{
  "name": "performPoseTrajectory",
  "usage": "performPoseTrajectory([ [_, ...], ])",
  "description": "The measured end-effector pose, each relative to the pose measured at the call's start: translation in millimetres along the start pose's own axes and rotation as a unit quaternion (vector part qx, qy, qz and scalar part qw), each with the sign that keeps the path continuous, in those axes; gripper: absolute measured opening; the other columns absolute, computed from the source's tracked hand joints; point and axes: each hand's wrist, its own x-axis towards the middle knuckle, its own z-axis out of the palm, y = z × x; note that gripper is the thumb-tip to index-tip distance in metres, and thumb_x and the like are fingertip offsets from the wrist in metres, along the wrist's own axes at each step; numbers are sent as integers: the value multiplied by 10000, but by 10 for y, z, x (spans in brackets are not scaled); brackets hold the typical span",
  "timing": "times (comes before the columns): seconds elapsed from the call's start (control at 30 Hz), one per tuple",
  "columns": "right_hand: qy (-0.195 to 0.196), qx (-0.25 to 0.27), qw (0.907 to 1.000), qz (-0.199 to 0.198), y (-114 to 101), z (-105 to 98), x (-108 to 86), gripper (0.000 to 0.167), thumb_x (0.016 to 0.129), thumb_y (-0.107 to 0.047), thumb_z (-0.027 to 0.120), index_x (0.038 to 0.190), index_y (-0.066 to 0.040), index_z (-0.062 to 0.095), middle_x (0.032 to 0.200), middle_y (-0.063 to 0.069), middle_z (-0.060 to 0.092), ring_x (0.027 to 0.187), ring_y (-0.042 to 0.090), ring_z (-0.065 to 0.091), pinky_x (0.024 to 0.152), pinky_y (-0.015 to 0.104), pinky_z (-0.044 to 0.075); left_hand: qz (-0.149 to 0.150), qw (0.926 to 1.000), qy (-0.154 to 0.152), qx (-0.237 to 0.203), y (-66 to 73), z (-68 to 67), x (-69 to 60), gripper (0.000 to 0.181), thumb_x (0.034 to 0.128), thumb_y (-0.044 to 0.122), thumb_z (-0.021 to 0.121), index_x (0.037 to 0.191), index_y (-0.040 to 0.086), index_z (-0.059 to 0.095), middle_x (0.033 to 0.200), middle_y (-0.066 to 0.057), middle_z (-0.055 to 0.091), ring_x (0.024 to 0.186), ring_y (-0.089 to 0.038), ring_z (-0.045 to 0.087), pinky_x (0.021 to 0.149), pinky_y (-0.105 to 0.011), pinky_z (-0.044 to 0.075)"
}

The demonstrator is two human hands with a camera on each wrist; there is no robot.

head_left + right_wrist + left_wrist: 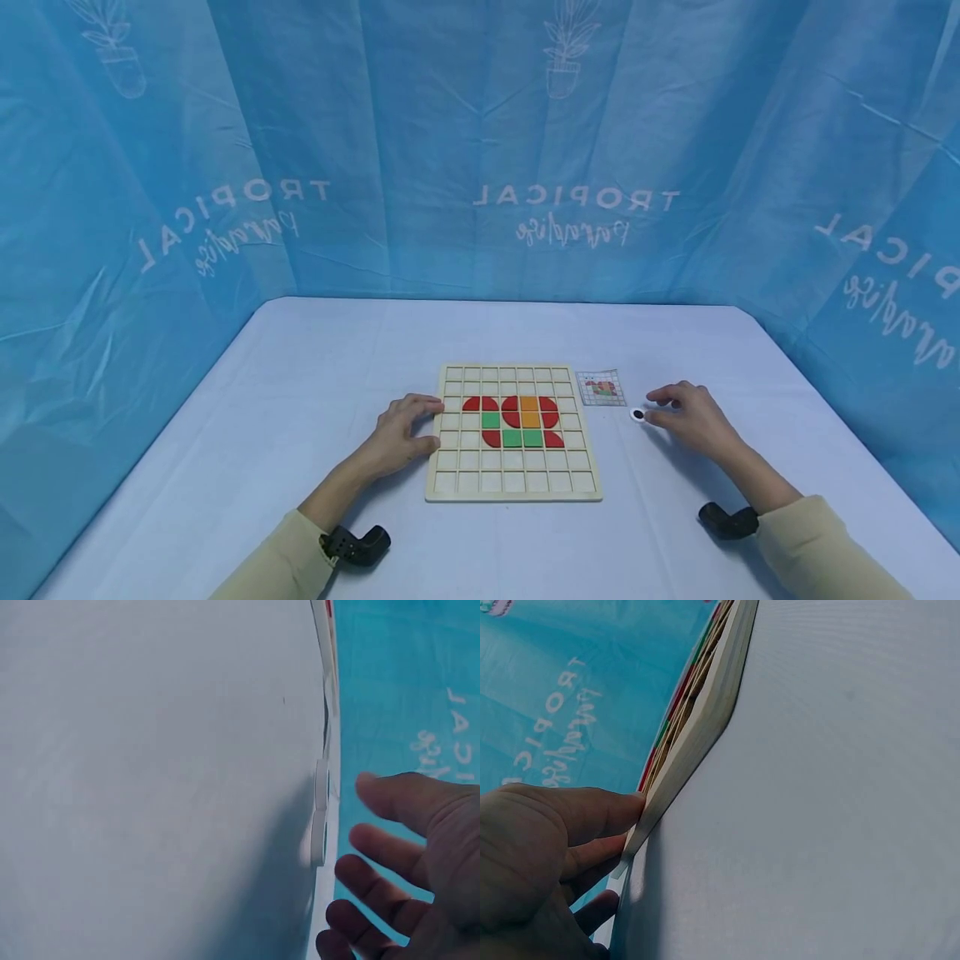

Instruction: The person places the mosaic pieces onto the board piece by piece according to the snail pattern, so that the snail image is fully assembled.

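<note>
My left hand (397,437) is at the left edge of a pale wooden grid board (468,482), its thumb and fingertips touching the rim. In the left wrist view the thumb (604,812) meets the edge of the board (697,727). Red, green and orange pieces lie in the board's middle cells, such as a green square (491,421) and an orange square (529,403). Right of the board, my right hand (693,417) hovers with spread fingers beside a white piece with a black dot (637,415). Two white flat pieces (319,838) show edge-on in the right wrist view, apart from the fingers.
A small printed pattern card (601,388) lies against the board's upper right side. A white cloth (337,350) covers the table, and blue printed curtains (450,150) hang behind it and on both sides. Each wrist wears a black camera mount (356,546).
</note>
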Motion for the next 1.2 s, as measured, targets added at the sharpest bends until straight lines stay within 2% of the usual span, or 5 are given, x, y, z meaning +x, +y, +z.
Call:
performPoseTrajectory([
  [0.23, 45, -150, 9999, -50, 137, -4, -16, 368, 821, -244, 682, 1129, -44, 661, 1057, 152, 580, 951, 256, 432, 689, 276, 369, 2, 10000, 6, -22, 2, 1, 1, 474, 780, 91, 703, 1240, 109, 589, 1365, -34, 488, 1356, -273, 305, 1127, -551, 156],
  [0.87, 310, -244, 9988, -306, 166, 23, -59, 286, 785, -191, 715, 1027, -39, 701, 968, 124, 586, 887, 237, 417, 639, 273, 327, 19, 9999, -20, -104, 3, -2, 1, 474, 775, 102, 709, 1234, 101, 592, 1360, -48, 491, 1355, -283, 306, 1132, -540, 133],
  [1.0, 255, -183, 9988, -364, 82, -24, -60, 296, 796, -195, 703, 1050, -44, 694, 1023, 142, 594, 948, 264, 448, 674, 281, 373, 23, 10000, -10, -93, 6, -1, 2, 474, 776, 102, 710, 1234, 105, 592, 1361, -45, 492, 1353, -280, 310, 1131, -539, 140],
  [1.2, 208, 55, 9973, -698, -235, -22, -20, 284, 801, -174, 704, 1060, -58, 696, 1045, 125, 633, 1017, 298, 506, 765, 405, 463, 6, 10000, -9, -60, -2, -1, 3, 468, 779, 108, 712, 1231, 107, 592, 1362, -41, 489, 1355, -280, 307, 1130, -534, 143],
])
